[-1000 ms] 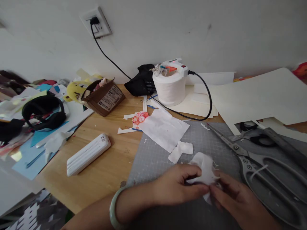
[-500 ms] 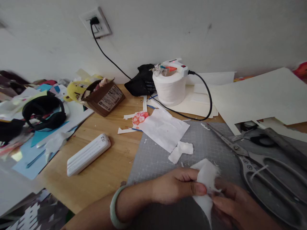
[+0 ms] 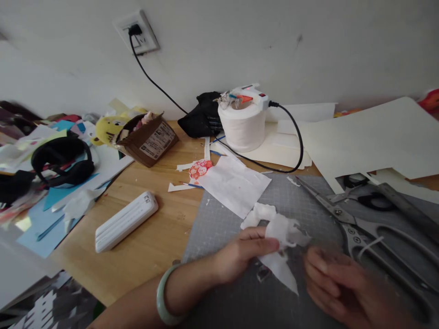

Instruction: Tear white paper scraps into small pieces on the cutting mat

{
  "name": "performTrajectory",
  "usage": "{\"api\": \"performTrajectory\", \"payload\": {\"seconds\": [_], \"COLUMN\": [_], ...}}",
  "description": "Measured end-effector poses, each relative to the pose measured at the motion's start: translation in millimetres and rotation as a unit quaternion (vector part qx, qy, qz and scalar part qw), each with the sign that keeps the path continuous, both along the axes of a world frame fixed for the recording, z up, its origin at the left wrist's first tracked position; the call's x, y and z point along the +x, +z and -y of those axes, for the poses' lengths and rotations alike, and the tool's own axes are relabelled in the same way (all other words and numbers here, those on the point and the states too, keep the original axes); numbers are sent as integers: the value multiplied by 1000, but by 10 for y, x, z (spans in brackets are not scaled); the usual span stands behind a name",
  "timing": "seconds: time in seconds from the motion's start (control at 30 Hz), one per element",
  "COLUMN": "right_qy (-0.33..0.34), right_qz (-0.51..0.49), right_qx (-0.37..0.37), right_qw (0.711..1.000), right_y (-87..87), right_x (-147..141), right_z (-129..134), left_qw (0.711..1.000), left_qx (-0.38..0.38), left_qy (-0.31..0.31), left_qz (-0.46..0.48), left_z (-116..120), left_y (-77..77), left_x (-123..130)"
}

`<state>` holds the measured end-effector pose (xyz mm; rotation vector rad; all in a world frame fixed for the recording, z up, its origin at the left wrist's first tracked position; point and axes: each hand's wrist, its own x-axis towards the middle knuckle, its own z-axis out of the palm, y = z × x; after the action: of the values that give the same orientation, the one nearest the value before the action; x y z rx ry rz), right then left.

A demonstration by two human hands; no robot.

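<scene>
A torn piece of thin white tissue (image 3: 280, 230) with frayed edges is pinched between the thumb and fingers of my left hand (image 3: 240, 256). One pointed end of it hangs down to the right. My right hand (image 3: 339, 283), partly blurred, is just right of the tissue and apart from it. Its fingers are curled together, and whatever they may pinch is too smeared to see. Under and behind the held tissue lies a smaller white scrap (image 3: 257, 214) on the grey cutting mat (image 3: 219, 233). A small dark shiny object (image 3: 263, 273) shows below my left hand.
Large scissors (image 3: 346, 224) lie on the right of the mat. A white paper sheet (image 3: 236, 185) with a red drawing lies behind. Farther back stands a white spool (image 3: 243, 128) with a corded tool on top. A white power bank (image 3: 126, 221) and a cardboard box (image 3: 151, 139) are leftward.
My right hand has come away from the tissue toward the right. My left hand has moved slightly left and up with the tissue, which now overlaps the smaller scrap.
</scene>
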<state>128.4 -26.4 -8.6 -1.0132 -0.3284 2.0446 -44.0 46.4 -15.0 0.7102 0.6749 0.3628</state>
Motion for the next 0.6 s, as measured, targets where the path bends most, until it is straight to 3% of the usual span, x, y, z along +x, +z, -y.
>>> {"api": "performTrajectory", "payload": {"seconds": [0.2, 0.3, 0.47, 0.6], "right_qy": [-10, -40, -19, 1], "right_qz": [202, 237, 281, 297], "right_qx": [45, 52, 79, 92], "right_qw": [978, 969, 956, 951], "right_y": [-148, -107, 12, 17], "right_x": [-120, -195, -237, -210], "right_z": [63, 92, 65, 50], "left_qw": [992, 985, 966, 960], "left_qx": [88, 134, 210, 224], "left_qy": [-79, -108, -148, -157], "left_qz": [35, 33, -27, -50], "left_z": [27, 28, 44, 47], "left_y": [84, 77, 54, 46], "left_x": [54, 62, 37, 40]}}
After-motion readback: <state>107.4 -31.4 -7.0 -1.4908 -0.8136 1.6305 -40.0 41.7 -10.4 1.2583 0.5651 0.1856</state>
